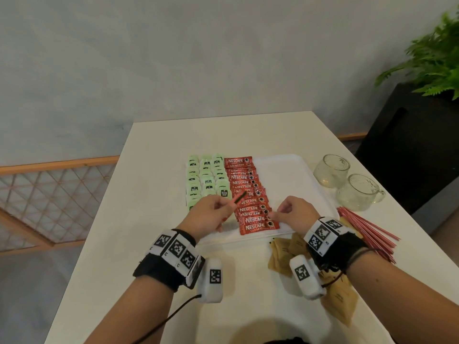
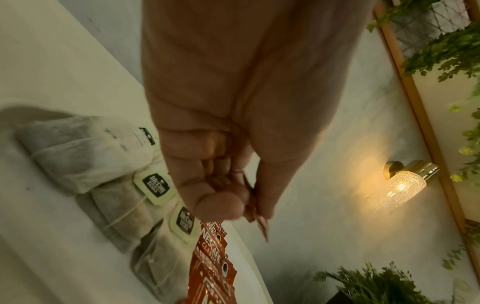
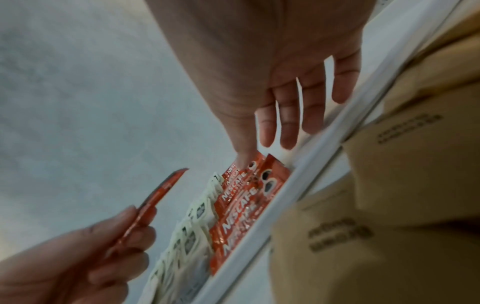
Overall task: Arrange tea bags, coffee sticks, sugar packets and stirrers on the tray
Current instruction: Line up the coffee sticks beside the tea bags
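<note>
A white tray [image 1: 285, 175] holds three columns of green tea bags [image 1: 206, 180] and, beside them, an overlapping column of red coffee sticks [image 1: 250, 194]. My left hand [image 1: 223, 207] hovers over the near tea bags and pinches one coffee stick [image 1: 237, 198] edge-on between thumb and fingers [image 2: 255, 214]. My right hand [image 1: 278, 212] is at the near end of the coffee column; its thumb rests on a stick while its fingers [image 3: 288, 131] stay straight. Brown sugar packets [image 1: 283, 252] lie on the table under my right wrist. Red stirrers [image 1: 367, 229] lie in a bundle to the right.
Two glass mugs [image 1: 347, 180] stand on the table right of the tray. The tray's right half is bare. A dark planter with a fern [image 1: 434, 70] stands past the table's right edge. The table [image 1: 154, 194] is bare left of the tray.
</note>
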A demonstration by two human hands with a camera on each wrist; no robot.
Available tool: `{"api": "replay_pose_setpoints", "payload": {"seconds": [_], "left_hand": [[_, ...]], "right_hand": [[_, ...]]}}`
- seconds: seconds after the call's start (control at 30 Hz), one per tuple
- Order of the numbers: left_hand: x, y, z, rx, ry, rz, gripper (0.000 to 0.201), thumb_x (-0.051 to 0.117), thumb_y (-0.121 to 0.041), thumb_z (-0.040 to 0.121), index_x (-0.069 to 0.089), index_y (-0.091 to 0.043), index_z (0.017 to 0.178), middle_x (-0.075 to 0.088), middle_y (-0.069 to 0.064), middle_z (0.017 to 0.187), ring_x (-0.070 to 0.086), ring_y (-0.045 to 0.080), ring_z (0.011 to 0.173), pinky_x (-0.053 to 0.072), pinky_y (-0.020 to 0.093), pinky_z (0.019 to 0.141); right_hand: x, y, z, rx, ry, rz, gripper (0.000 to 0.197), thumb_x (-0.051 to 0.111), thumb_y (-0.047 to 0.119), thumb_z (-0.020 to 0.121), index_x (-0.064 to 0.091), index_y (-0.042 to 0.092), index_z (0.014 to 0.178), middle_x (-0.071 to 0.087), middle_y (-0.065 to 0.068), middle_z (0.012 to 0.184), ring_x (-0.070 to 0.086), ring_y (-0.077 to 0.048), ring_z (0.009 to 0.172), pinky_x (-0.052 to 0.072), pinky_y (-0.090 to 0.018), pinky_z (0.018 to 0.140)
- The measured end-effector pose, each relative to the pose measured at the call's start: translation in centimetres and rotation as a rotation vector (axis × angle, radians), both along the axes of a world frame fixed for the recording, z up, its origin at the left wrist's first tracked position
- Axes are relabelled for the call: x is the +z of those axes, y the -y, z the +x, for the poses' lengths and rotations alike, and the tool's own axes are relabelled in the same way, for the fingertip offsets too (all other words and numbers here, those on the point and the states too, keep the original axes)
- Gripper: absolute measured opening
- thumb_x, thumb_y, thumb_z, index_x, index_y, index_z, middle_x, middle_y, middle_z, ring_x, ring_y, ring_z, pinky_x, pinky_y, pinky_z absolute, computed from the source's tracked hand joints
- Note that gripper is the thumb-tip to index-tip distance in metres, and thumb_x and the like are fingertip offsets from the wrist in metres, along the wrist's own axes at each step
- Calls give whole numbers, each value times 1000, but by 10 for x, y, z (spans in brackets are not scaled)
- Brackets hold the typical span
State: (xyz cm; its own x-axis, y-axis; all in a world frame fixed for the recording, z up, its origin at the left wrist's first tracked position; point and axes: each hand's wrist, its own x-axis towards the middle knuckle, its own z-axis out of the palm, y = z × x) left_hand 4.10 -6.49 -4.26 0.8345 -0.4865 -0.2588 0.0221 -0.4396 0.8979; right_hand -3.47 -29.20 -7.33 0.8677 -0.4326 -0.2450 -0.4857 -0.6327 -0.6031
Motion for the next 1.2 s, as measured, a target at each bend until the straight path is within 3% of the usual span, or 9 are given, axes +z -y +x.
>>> {"api": "replay_pose_setpoints", "payload": {"seconds": [0.17, 0.33, 0.4, 0.5, 0.6, 0.73, 0.83, 1.03, 1.2], "left_hand": [[-3, 11, -11, -7, 154, -55, 7, 82, -24, 76, 75, -24, 78, 72, -2, 80, 62, 13, 70, 51, 28, 66], [-4, 22, -22, -29, 609, 69, 12, 83, -29, 74, 73, -31, 80, 59, -14, 84, 51, 1, 75, 45, 26, 69], [-4, 21, -23, -3, 543, 51, 29, 84, -27, 73, 68, -31, 98, 57, -14, 96, 53, 2, 81, 45, 22, 73], [-4, 18, -23, 20, 182, -41, 51, 84, -33, 73, 58, -25, 116, 62, -8, 108, 61, 8, 79, 52, 23, 70], [-3, 16, -24, 39, 101, -128, 27, 75, -35, 84, 70, -10, 93, 73, 10, 88, 63, 12, 68, 56, 28, 62], [5, 20, -30, 111, 115, -176, 20, 72, -25, 87, 68, -14, 71, 67, -6, 65, 58, 3, 57, 47, 18, 54], [10, 22, -34, 152, 104, -194, 19, 72, -25, 87, 69, -15, 71, 67, -8, 67, 58, 1, 58, 45, 20, 60], [-6, 17, -40, 22, 283, 248, 17, 72, -34, 85, 70, -21, 95, 68, -10, 89, 62, 9, 85, 48, 30, 81], [-15, 21, -41, -11, 558, 494, 21, 68, -41, 83, 67, -35, 103, 63, -11, 102, 54, 15, 104, 41, 39, 94]], "right_hand": [[26, -12, 1, 27, 126, 254, 51, 37, 58, 95, 65, 15, 93, 69, -1, 78, 62, -17, 72, 49, -35, 79], [36, -26, -4, 142, 166, 615, 13, 60, 23, 94, 68, 13, 96, 66, -2, 70, 56, -9, 54, 49, -23, 60], [35, -25, -5, 146, 230, 620, 9, 64, 12, 91, 69, 14, 97, 67, -2, 72, 56, -6, 54, 50, -19, 59], [35, -21, -8, 107, 290, 576, 11, 68, 12, 88, 70, 13, 98, 69, -3, 79, 59, -5, 58, 51, -15, 59], [37, -20, -9, 131, 302, 570, 13, 71, 14, 85, 71, 12, 98, 72, -7, 83, 64, -10, 68, 51, -16, 62], [43, -21, -6, 190, 246, 573, 16, 73, 18, 83, 72, 8, 96, 74, -5, 79, 64, -9, 64, 51, -16, 60], [48, -12, -5, 164, 247, 543, 16, 75, 20, 82, 70, 6, 90, 71, -3, 70, 59, -9, 55, 51, -19, 57], [30, -1, -13, 179, 183, 468, 10, 72, 14, 84, 72, 9, 93, 74, -5, 81, 66, -8, 66, 50, -15, 62], [0, 2, -20, 156, 90, 245, 9, 80, 27, 76, 77, 22, 83, 73, 6, 84, 66, -11, 84, 49, -26, 81]]}}
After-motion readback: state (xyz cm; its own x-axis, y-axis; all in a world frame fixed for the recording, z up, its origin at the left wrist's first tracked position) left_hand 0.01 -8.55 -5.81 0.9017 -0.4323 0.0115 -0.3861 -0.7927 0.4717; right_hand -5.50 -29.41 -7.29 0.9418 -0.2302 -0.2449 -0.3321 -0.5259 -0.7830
